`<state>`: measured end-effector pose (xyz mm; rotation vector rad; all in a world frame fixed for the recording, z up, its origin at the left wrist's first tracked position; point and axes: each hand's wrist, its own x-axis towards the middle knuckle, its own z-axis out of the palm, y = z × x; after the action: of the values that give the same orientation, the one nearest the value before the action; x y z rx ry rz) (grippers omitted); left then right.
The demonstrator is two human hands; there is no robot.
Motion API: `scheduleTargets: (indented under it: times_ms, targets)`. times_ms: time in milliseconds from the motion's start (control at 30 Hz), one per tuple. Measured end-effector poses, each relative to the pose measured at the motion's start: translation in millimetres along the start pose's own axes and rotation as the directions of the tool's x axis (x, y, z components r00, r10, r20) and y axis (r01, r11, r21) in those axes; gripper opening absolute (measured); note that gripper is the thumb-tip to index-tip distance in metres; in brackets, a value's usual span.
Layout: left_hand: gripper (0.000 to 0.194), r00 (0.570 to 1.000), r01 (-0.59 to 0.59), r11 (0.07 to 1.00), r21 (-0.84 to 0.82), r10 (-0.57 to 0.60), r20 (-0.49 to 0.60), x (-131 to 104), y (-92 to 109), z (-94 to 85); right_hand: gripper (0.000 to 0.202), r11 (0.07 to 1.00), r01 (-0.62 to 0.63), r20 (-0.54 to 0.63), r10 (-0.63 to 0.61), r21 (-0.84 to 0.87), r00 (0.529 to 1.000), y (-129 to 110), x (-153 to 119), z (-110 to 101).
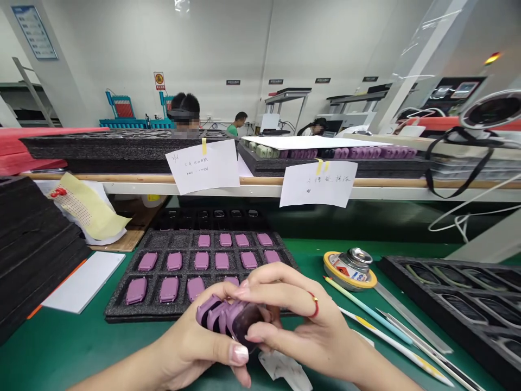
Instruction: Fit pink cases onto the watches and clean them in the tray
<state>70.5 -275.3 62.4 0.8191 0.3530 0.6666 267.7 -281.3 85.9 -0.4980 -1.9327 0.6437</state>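
My left hand [193, 339] is curled around a short row of purple watch cases [220, 316], held side by side. My right hand [303, 312], with a red band on one finger, has its fingertips closed on the end case, whose dark glossy face [246, 321] points right. The far fingers of both hands are partly hidden. Just behind the hands lies a black foam tray [118, 304] with purple cases in many of its pockets; a couple of back-left pockets hold none. Under my right hand is a crumpled white cloth or paper [285, 369].
On the green bench, right, are a yellow tape roll [330, 266] around a metal-topped bottle [360, 256], a blue stick [378, 315], a steel ruler [415, 320] and another foam tray [443, 320]. Foam stacks [36, 244] stand left. A shelf [260, 190] crosses above; people sit beyond.
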Motion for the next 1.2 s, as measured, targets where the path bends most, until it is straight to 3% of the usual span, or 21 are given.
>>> scheduleTargets:
  times_ms: [100, 200, 333, 467, 600, 700, 767, 833, 900, 967, 1100, 1200]
  targets:
    - [0.047, 0.999, 0.037, 0.999, 0.007, -0.037, 0.023, -1.1, 0.5, 0.6, 0.04, 1.0, 0.018, 0.006, -0.018, -0.008, 1.0, 0.4, -0.7, 0.9]
    - [0.05, 0.999, 0.047, 0.997, -0.056, -0.047, 0.008, -2.1, -0.6, 2.0, 0.029, 0.999, 0.023, -0.07, -0.021, 0.038, 0.997, 0.6, -1.0, 4.6]
    - [0.052, 0.996, -0.012, 0.994, -0.112, 0.001, -0.092, -4.8, -2.7, 4.6, 0.028, 0.987, -0.012, -0.112, 0.031, 0.159, 0.993, 4.0, -3.9, 12.2]
    - [0.052, 0.985, -0.04, 0.997, -0.065, 0.029, -0.17, -6.4, -0.7, 9.5, 0.026, 0.985, -0.039, -0.095, 0.056, 0.169, 0.994, 8.6, -6.7, 16.3]
    - [0.056, 0.965, -0.092, 0.988, 0.122, 0.119, -0.233, -4.5, 4.4, 12.4, 0.019, 0.991, -0.062, -0.067, 0.071, 0.121, 0.995, 4.2, -2.6, 9.3]
    - [0.061, 0.91, -0.169, 0.917, 0.361, 0.286, -0.3, -4.5, 6.0, 9.5, 0.023, 0.971, -0.129, 0.0, 0.132, 0.201, 0.991, -6.6, 1.5, -10.7]
    - [0.058, 0.848, -0.175, 0.816, 0.551, 0.409, -0.337, -6.0, 4.9, 5.1, 0.024, 0.971, -0.103, -0.128, 0.133, 0.213, 0.983, -13.7, 0.5, -29.9]
    - [0.052, 0.806, -0.155, 0.714, 0.683, 0.491, -0.33, -7.8, 2.4, -0.2, 0.015, 0.986, -0.155, -0.322, 0.165, 0.058, 0.932, -18.0, -6.2, -49.9]
    - [0.047, 0.794, -0.144, 0.656, 0.741, 0.524, -0.31, -9.2, -0.8, -5.1, 0.025, 0.886, -0.412, -0.371, 0.317, -0.213, 0.873, -18.4, -20.1, -66.9]
    - [0.047, 0.788, -0.132, 0.635, 0.762, 0.534, -0.308, -9.8, -3.5, -8.0, 0.026, 0.641, -0.621, -0.331, 0.527, -0.45, 0.783, -15.9, -40.9, -79.0]
    - [0.062, 0.771, -0.06, 0.639, 0.767, 0.518, -0.371, -10.5, -4.7, -6.5, 0.007, 0.352, -0.698, -0.319, 0.7, -0.624, 0.638, -9.3, -92.3, -86.8]
    - [0.068, 0.753, -0.025, 0.657, 0.754, 0.508, -0.418, -12.4, -4.3, -3.5, 0.005, 0.254, -0.701, -0.33, 0.742, -0.666, 0.583, -4.0, -120.1, -84.0]
